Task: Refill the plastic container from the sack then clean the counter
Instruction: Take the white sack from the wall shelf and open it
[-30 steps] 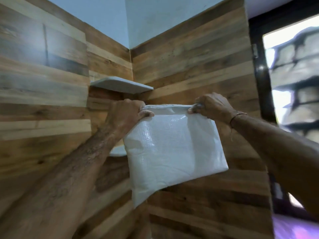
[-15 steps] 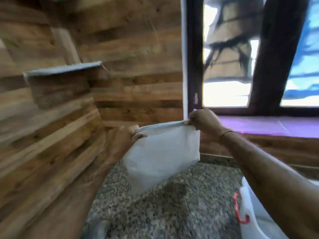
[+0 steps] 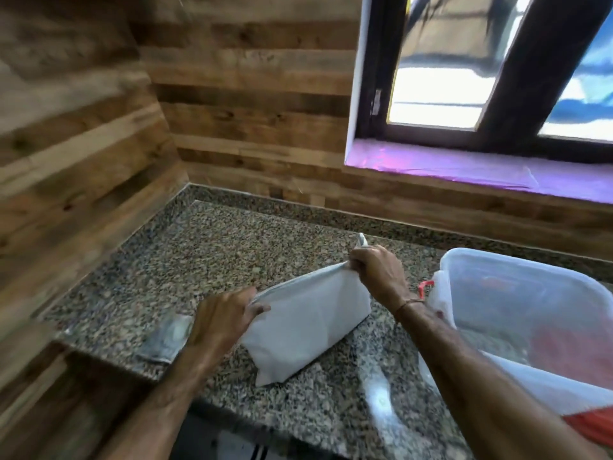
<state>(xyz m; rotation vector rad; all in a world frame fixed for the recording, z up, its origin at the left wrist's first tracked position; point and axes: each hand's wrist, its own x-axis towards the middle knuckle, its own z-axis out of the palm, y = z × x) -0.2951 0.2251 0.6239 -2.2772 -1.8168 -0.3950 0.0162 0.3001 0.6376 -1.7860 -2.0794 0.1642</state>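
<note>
Both top corners of the sack [image 3: 308, 323] were pinched: the near one by the left hand [image 3: 225, 313], the far one by the right hand [image 3: 378, 270]. Its base appeared to rest on the table [image 3: 232, 247], beside the plastic container [image 3: 530, 287]. Soft, limp and probably light, it handled best by those corners.

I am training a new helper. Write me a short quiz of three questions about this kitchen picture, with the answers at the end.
1. True or false: only the right hand holds the sack.
2. Where does the plastic container stand, seen from the sack? A) to its left B) to its right C) behind it, against the wall
3. Fill in: below the sack lies the speckled stone ____.

Key: 1 false, the left hand grips its top edge too; 2 B; 3 counter.
</note>
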